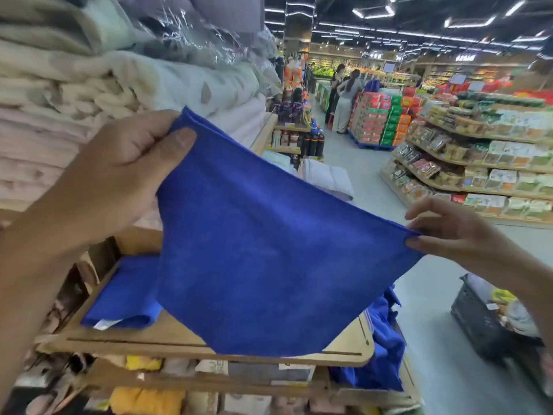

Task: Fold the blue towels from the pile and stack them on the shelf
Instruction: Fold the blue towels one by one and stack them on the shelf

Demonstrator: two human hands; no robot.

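Observation:
A blue towel [269,253] hangs spread out in the air between my hands, above the wooden shelf [167,336]. My left hand [119,172] pinches its upper left corner between thumb and fingers. My right hand [449,232] pinches the right corner at a lower height, so the top edge slopes down to the right. A folded blue towel [125,295] with a white tag lies on the shelf at the left, partly hidden behind the held towel. A pile of loose blue towels [386,348] hangs at the shelf's right end, mostly hidden.
Stacked beige and pink blankets [74,109] fill the shelves at the left. Lower shelves hold yellow and grey textiles [149,399]. A black basket [490,322] stands on the floor at the right. Beyond lies an aisle with snack shelves [478,163] and people [344,97] standing far off.

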